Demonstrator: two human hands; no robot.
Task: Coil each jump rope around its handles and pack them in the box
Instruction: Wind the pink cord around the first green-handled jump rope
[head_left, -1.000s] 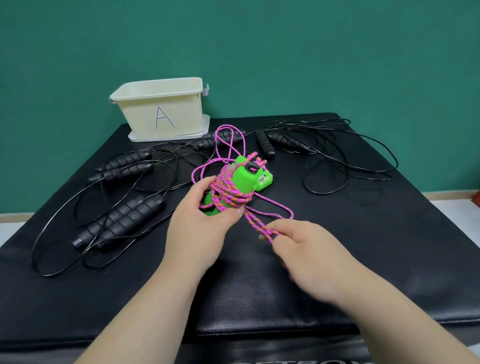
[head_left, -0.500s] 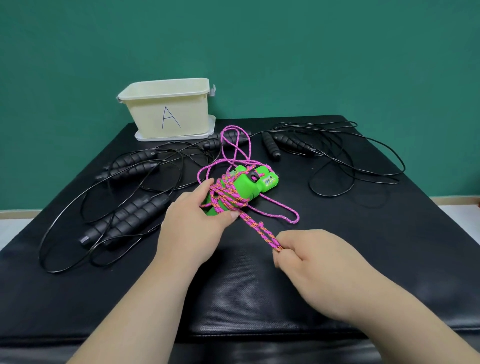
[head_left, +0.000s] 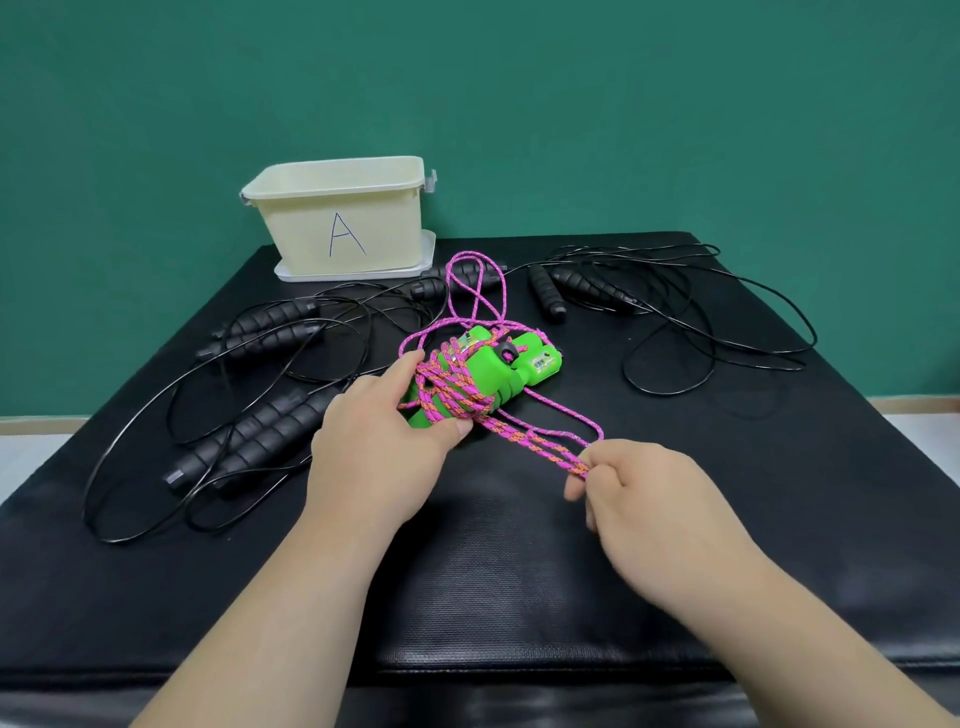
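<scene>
Two green handles (head_left: 498, 371) lie side by side at the middle of the black mat, with pink rope (head_left: 457, 387) wound several times around them. My left hand (head_left: 379, 447) grips the near end of the handles. My right hand (head_left: 634, 488) pinches doubled strands of the pink rope, pulled taut toward the lower right. A loose pink loop (head_left: 475, 280) trails toward the back. The cream box marked "A" (head_left: 343, 228) stands at the back left on its lid.
Black jump ropes lie uncoiled on the mat: one pair of black handles (head_left: 249, 436) at the left front, another (head_left: 265, 327) behind it, a third (head_left: 561, 291) at the back right with cord (head_left: 727, 332) spread wide. A green wall stands behind.
My right hand has moved with the pink strands, first back toward me and then out to the right, holding them taut. My left hand stays on the green handles.
</scene>
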